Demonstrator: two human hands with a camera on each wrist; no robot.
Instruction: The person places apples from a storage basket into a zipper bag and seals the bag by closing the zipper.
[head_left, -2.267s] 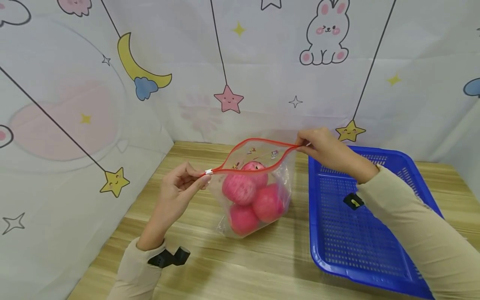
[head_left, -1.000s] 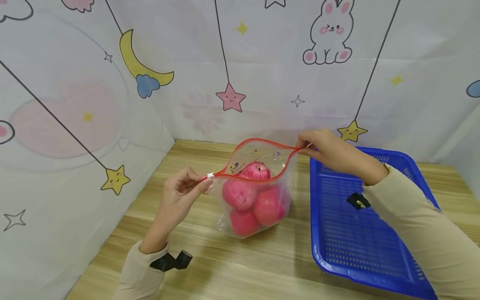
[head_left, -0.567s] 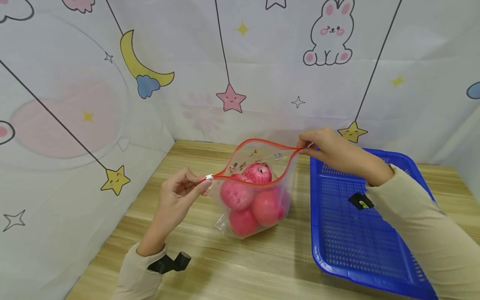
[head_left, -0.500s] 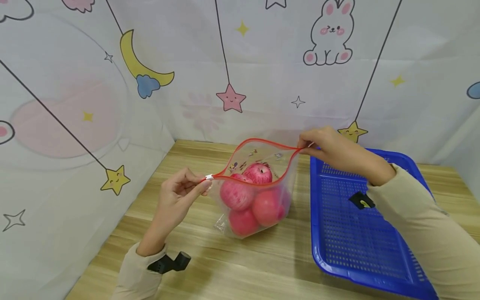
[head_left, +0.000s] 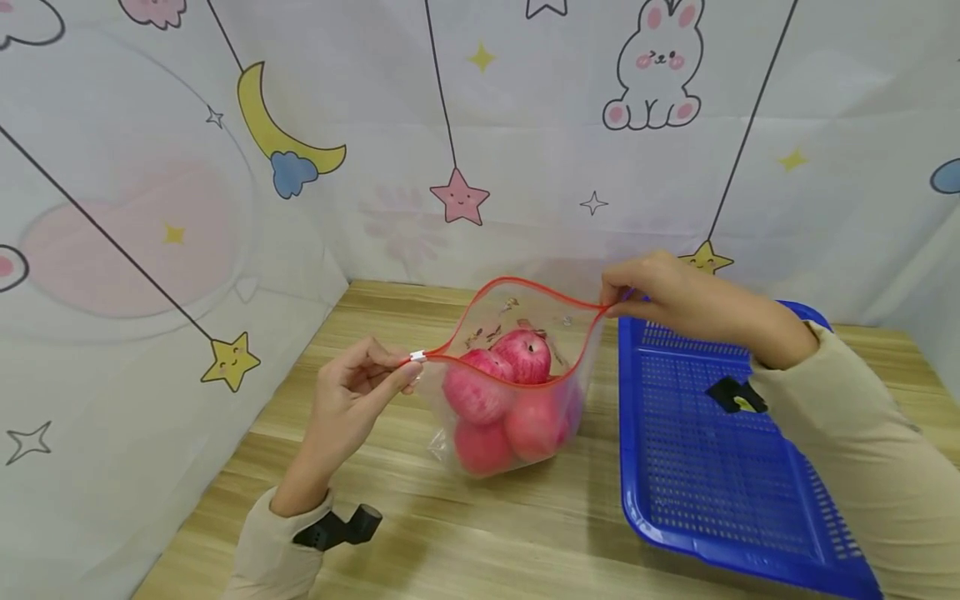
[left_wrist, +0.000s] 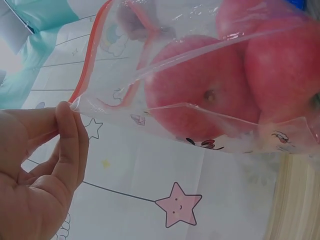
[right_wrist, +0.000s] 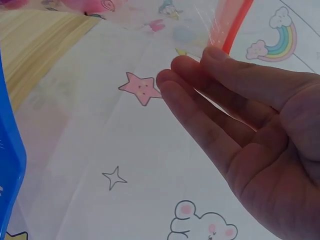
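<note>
- Change: against the preceding views, the right hand [head_left: 678, 287] has shifted slightly down and outward; the left hand [head_left: 352, 383] is nearly where it was.
- Result: the red zip rim [head_left: 525, 385] gapes wider, its near side sagging lower, and more of the apples [head_left: 525, 357] shows through the mouth.
- Assessment: the wider mouth appears to ease access to the contents; closure is not under way, in this judgement.
- Hands: the left pinches the rim end at the white slider [head_left: 417, 356]; the right pinches the opposite end between thumb and forefinger.
- Location: the clear bag [head_left: 517, 408], apples inside, stands upright on the wood-grain surface [head_left: 480, 542], between the hands. Exact apple count cannot be confirmed.
- Edges: the blue basket [head_left: 628, 450] lies to the bag's right, apart by a narrow strip; the right sleeve [head_left: 840, 433] passes over it. The printed backdrop [head_left: 540, 167] rises behind the bag.
- Room: most space lies on the near side of the bag; rightward movement appears limited by the basket wall.
</note>
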